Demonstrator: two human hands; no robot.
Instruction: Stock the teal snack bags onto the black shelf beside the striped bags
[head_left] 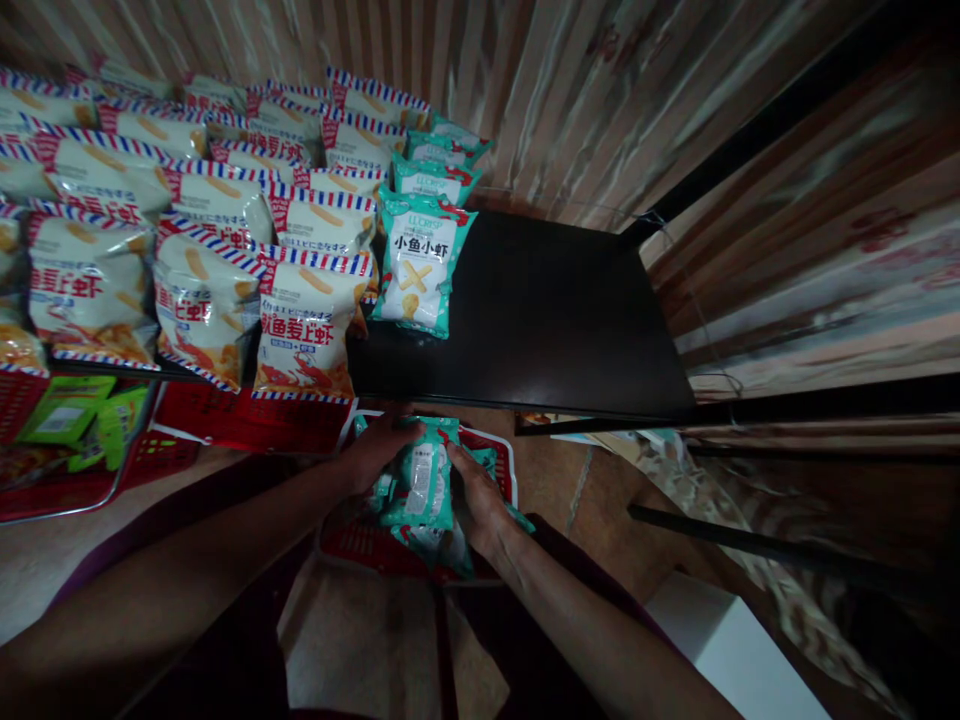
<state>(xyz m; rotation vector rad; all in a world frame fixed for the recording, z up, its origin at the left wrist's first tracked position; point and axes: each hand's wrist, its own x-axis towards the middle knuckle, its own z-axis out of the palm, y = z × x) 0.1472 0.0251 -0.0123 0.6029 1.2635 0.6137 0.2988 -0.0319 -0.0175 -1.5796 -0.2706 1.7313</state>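
Observation:
A teal snack bag, its printed back facing up, is gripped between my two hands over a red basket. My left hand wraps its left side and upper corner. Along its right edge lies my right hand, fingers pressed to the bag. More teal bags lie beneath it in the basket, partly hidden by my hands. On the black shelf above, a short row of upright teal bags stands beside rows of white bags with red and blue striped edges.
At the left, another red basket holds green packets. A dark metal post and bars run along the right, before a patterned curtain. A white box sits on the floor at lower right.

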